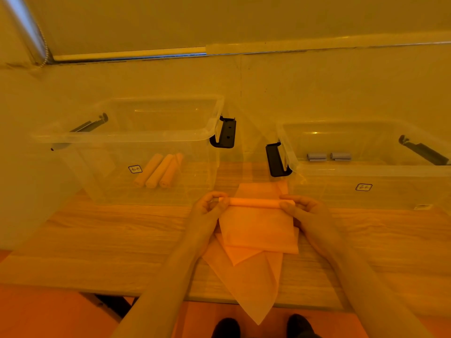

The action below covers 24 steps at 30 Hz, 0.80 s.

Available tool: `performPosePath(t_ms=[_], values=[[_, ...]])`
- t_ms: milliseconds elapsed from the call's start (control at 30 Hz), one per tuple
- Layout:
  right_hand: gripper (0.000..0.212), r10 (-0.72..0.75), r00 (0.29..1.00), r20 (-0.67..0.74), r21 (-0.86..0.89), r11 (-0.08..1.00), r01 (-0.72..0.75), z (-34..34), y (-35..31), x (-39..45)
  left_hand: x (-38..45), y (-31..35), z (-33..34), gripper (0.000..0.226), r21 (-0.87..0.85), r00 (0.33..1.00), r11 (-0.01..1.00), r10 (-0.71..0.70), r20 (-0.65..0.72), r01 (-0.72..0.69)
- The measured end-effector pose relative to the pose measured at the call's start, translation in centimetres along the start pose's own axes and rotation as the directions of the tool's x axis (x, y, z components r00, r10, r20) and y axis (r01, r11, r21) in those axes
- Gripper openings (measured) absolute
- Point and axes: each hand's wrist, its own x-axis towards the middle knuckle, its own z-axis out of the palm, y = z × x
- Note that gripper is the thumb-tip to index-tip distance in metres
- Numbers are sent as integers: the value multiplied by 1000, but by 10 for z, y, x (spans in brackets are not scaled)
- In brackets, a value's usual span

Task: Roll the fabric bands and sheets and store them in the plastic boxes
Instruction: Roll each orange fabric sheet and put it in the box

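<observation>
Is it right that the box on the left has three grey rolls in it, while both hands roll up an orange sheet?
Not quite. In the head view, the three rolls in the left box are orange, not grey. The left hand and right hand are indeed rolling an orange sheet.

Both forearms reaching toward twelve o'clock, converging. Left hand (pixel 207 207) at eleven, right hand (pixel 301 208) at one, fingers curling, each pinching an end of a roll.
</observation>
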Motion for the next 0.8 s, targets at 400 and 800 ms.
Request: performPosePath(t_ms=[400,800], values=[[21,-47,995,85,-6,999,47,0,-1,-3,2,-4,0,8,-27,1000,1000,-3,23,3],[23,-9,1000,-17,28,1000,9,-2,5,5,2,-2,2,9,-49,1000,999,-24,-5,24]])
